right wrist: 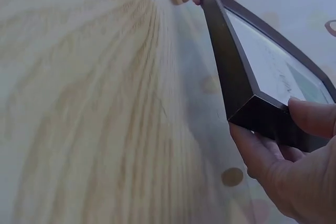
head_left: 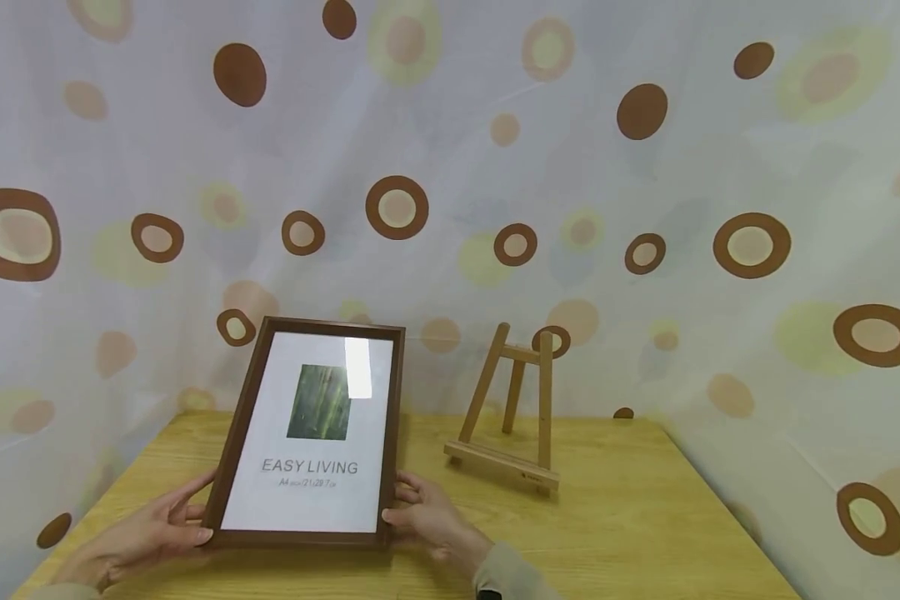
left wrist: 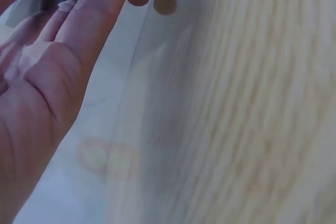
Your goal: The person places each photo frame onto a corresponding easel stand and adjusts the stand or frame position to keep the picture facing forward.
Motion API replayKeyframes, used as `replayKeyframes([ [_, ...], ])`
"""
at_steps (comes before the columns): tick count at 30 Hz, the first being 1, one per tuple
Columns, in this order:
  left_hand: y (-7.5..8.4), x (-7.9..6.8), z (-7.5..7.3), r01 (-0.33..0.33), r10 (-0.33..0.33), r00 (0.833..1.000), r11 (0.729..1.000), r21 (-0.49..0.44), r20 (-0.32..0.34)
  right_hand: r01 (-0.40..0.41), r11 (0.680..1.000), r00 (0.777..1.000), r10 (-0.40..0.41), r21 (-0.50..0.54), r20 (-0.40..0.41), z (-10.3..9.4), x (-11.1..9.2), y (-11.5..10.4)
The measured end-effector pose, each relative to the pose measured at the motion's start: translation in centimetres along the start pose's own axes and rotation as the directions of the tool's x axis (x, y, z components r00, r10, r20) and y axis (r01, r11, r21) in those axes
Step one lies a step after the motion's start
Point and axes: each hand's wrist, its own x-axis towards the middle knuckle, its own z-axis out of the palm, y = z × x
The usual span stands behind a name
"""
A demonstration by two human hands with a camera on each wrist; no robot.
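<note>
A dark brown picture frame with a white "EASY LIVING" sheet and a small green picture is held up by both hands, tilted back. My left hand grips its lower left corner, thumb on the front and fingers behind. On the other side my right hand pinches the lower right edge. The right wrist view shows the frame's thick side, with the right thumb on the front and the fingers underneath. In the left wrist view the left palm faces the camera, and only a dark bit of the frame shows.
A small wooden easel stands on the wooden table, right of the frame. A pale curtain with brown and beige spots hangs behind the table and along its sides.
</note>
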Motion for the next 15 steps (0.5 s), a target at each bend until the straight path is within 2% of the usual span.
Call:
replayKeyframes([
  [3, -0.1, 0.8, 0.2, -0.01, 0.012, 0.999, 0.999, 0.034, -0.037, 0.024, 0.999, 1.0, -0.024, -0.041, -0.013, -0.7, 0.0, -0.2],
  [9, 0.0, 2.9, 0.5, -0.047, 0.061, 0.992, 0.992, 0.119, -0.113, 0.036, 0.998, 0.999, -0.036, -0.044, 0.0, -2.2, 0.2, -1.1],
  [15, 0.2, 4.6, 1.1, -0.001, 0.054, 0.973, 0.972, 0.233, -0.223, 0.045, 0.998, 0.999, -0.045, -0.044, -0.004, -3.4, 0.1, -1.7],
])
